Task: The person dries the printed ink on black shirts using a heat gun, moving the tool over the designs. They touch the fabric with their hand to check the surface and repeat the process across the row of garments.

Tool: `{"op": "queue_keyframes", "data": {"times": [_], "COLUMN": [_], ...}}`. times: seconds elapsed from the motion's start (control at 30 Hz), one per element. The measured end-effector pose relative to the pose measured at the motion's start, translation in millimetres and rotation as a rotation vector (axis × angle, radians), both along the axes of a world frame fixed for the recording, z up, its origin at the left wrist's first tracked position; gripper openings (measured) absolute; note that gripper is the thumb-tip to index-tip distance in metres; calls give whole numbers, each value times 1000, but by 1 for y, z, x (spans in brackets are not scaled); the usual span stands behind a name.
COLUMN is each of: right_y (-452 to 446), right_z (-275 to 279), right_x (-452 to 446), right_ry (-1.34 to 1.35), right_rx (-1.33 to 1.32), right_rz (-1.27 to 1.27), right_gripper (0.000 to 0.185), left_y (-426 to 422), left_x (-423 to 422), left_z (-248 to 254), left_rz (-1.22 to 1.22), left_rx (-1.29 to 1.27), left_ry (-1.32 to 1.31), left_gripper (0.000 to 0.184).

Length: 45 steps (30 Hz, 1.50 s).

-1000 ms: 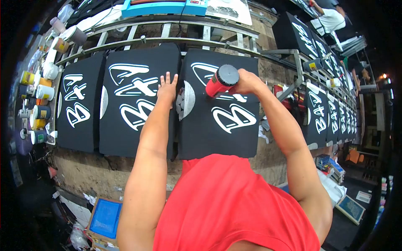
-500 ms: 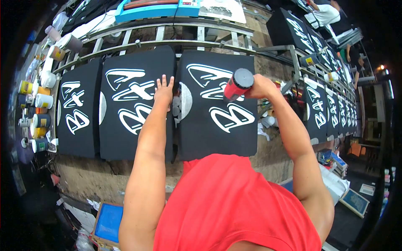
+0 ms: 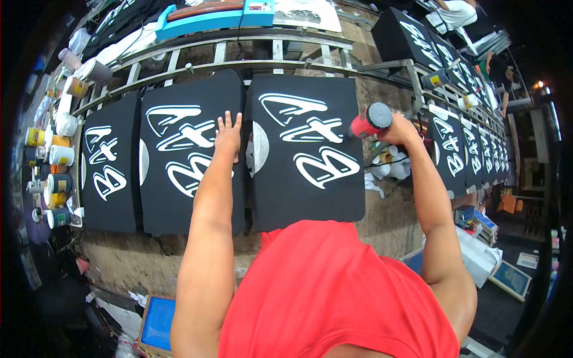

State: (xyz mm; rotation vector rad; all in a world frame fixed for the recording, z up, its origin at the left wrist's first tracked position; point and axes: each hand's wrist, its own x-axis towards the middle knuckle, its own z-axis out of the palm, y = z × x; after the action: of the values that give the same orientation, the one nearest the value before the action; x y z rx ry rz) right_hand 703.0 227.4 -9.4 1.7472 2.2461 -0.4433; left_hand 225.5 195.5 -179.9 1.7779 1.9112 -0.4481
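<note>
My left hand (image 3: 228, 136) rests with fingers spread on the right side of a black printed fabric panel (image 3: 156, 206), touching its white lettering. My right hand (image 3: 401, 131) is wrapped round the handle of a red heat gun (image 3: 367, 122) with a dark round back end. The heat gun is above the right edge of another black panel (image 3: 304, 206), close to the white letters; its nozzle is mostly hidden. A third printed panel (image 3: 107, 212) lies further left. Each of these panels also bears a pale, partly rounded patch.
Jars of ink (image 3: 62, 156) crowd the left side. Behind the panels runs a metal rail frame (image 3: 218, 52), with a blue machine (image 3: 209, 22) beyond it. More printed panels (image 3: 449, 155) stand in a row at right. A person in a white top (image 3: 456, 18) is at the upper right.
My right hand has moved the heat gun to the right, from over the lettering to the panel's right edge. My left hand stays spread on its panel. The view has shifted slightly.
</note>
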Motion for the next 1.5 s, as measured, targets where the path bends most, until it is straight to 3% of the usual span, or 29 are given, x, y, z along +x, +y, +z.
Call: {"op": "queue_keyframes", "data": {"times": [0.1,0.17,0.3,0.37,0.87,1.17,1.3,1.5], "right_y": [7,8,0,0,6,5,13,10], "right_z": [-12,-12,-4,3,0,17,-14,7], "right_x": [18,19,-4,-16,-90,-144,-151,-190], "right_ry": [-50,174,157,173,218,117,170,79], "right_rx": [13,-48,23,-108,-1,-103,-67,-125], "right_rz": [8,66,34,37,227,176,170,228], "right_gripper": [42,40,42,50,41,36,37,41], "left_y": [0,0,-1,-1,-3,-3,-2,-2], "left_x": [1,1,-2,-3,0,-2,-1,-2], "left_z": [1,3,-3,-6,5,3,-1,-3], "left_rz": [32,35,2,-36,31,34,27,30], "left_rx": [-4,-10,-1,6,11,4,19,28], "left_ry": [-12,-12,-4,12,-26,-35,-24,-30], "left_gripper": [162,162,163,165,157,158,158,158]}}
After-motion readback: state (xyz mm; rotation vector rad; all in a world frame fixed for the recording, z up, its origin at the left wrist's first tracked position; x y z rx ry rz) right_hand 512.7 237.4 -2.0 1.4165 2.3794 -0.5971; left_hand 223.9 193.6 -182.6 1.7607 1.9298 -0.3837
